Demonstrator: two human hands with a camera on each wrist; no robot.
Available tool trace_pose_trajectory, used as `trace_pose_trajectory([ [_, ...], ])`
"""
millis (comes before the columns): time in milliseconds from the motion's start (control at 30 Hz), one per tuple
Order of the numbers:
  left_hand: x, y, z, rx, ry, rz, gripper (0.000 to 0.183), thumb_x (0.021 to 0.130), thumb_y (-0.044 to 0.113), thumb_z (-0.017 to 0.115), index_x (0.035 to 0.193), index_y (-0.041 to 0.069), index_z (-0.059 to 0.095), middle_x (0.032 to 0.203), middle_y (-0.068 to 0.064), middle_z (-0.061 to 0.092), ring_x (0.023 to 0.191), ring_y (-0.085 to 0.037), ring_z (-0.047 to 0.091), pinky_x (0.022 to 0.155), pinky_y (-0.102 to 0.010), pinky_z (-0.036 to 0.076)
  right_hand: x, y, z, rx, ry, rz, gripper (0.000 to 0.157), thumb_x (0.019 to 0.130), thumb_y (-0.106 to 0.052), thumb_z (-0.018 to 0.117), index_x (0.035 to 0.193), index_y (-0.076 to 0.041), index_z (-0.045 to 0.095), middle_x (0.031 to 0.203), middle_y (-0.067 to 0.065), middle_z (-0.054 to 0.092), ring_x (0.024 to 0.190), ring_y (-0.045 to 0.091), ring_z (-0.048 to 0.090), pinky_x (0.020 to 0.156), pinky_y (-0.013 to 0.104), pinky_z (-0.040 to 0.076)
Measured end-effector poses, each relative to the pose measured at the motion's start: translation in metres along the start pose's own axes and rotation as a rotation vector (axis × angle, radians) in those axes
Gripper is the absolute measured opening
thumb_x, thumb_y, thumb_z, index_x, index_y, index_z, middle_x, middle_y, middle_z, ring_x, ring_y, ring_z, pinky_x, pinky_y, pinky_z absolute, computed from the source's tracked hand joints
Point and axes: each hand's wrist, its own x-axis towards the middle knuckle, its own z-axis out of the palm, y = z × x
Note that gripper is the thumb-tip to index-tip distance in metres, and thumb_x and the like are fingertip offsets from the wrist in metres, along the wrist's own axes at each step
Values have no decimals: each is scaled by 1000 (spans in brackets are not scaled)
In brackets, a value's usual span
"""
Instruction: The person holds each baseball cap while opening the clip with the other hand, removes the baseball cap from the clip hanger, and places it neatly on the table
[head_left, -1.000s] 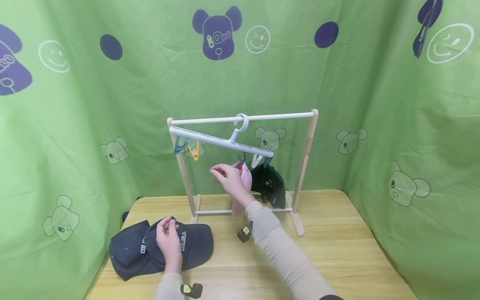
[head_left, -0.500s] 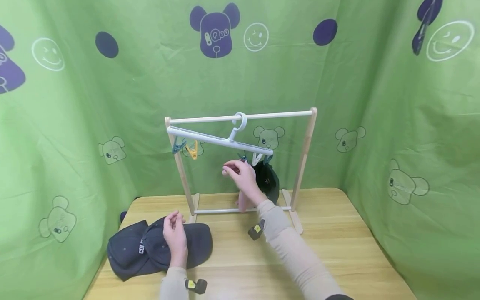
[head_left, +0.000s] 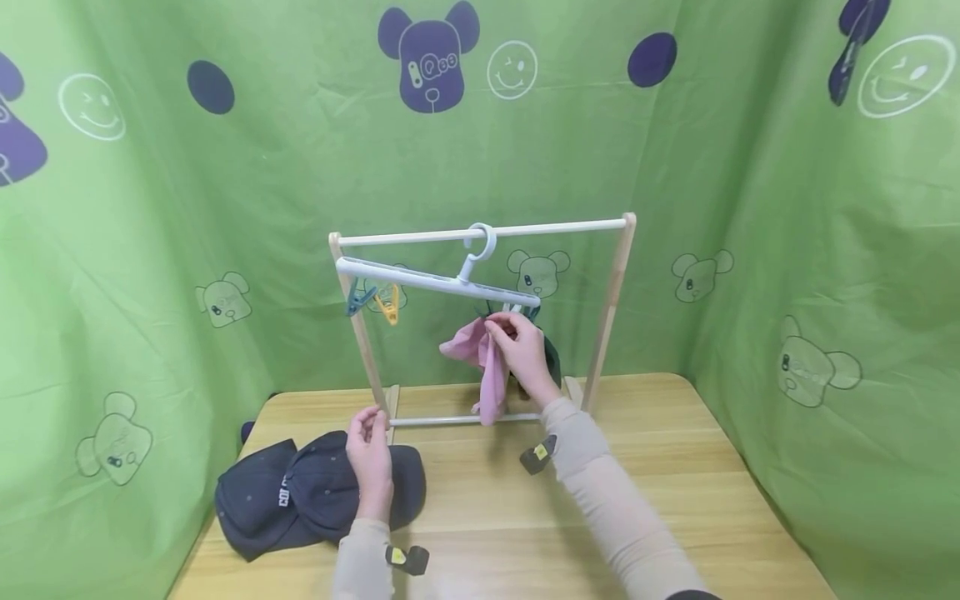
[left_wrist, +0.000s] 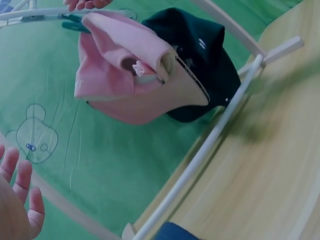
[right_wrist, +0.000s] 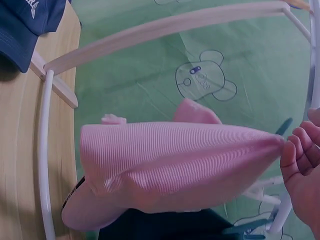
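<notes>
A pink cap hangs from a dark clip on the pale blue hanger, its ribbed fabric drawn to a point in the right wrist view. My right hand is at that point, fingertips close to fabric and clip; whether it pinches either is unclear. Behind it hangs a dark green cap, partly hidden by the pink cap and my right hand. My left hand is over navy caps on the table, fingers loosely bent and holding nothing.
The hanger hooks on a wooden rack and tilts down to the right. Blue and yellow clips hang at its left end. A green curtain surrounds the wooden table.
My right hand has moved right, uncovering the pink cap, which has turned. The left hand has moved right and slightly up. The hanger tilts a little less.
</notes>
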Motion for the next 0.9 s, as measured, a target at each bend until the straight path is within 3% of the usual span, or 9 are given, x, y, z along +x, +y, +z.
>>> trace_pose_trajectory([
  [167, -4, 2, 9, 7, -23, 1, 15, 92, 4, 61, 106, -1, 62, 83, 2, 63, 76, -9, 60, 71, -18, 48, 4, 6, -6, 22, 23, 29, 22, 91, -18, 67, 109, -5, 69, 95, 15, 69, 78, 12, 59, 68, 16, 50],
  [333, -5, 2, 17, 13, -57, 2, 19, 93, 9, 62, 109, -2, 61, 83, 4, 62, 77, -8, 60, 74, -22, 48, 9, 12, -9, 36, 28, 42, 27, 90, -15, 68, 113, -1, 67, 100, 17, 69, 83, 18, 61, 72, 16, 51],
  [533, -5, 5, 27, 30, -115, -1, 23, 93, 8, 62, 111, -6, 61, 84, 7, 59, 77, -4, 58, 73, -20, 46, 13, 15, -12, 0, -17, 57, 33, 91, -16, 67, 120, 0, 64, 115, 19, 69, 100, 30, 66, 90, 35, 55],
  [633, -10, 16, 31, 55, -158, 1, 24, 93, 6, 61, 112, -9, 60, 87, 5, 60, 79, -4, 56, 74, -18, 45, 15, 17, -12, -30, -51, 53, 34, 92, -16, 65, 122, 0, 63, 119, 20, 68, 106, 32, 66, 95, 42, 54],
  [800, -20, 37, 39, 69, -236, 34, 23, 93, 4, 61, 111, -11, 60, 94, -2, 64, 82, -2, 55, 78, -18, 45, 20, 17, -12, -83, -99, 41, 32, 94, -15, 62, 123, 0, 63, 122, 20, 67, 111, 33, 65, 99, 41, 52],
  [900, -21, 39, 43, 65, -271, 66, 22, 92, 4, 62, 109, -10, 61, 96, -4, 65, 84, -1, 56, 80, -18, 45, 23, 15, -12, -112, -144, 36, 33, 96, -13, 59, 127, 0, 60, 126, 21, 65, 115, 34, 63, 101, 42, 50],
])
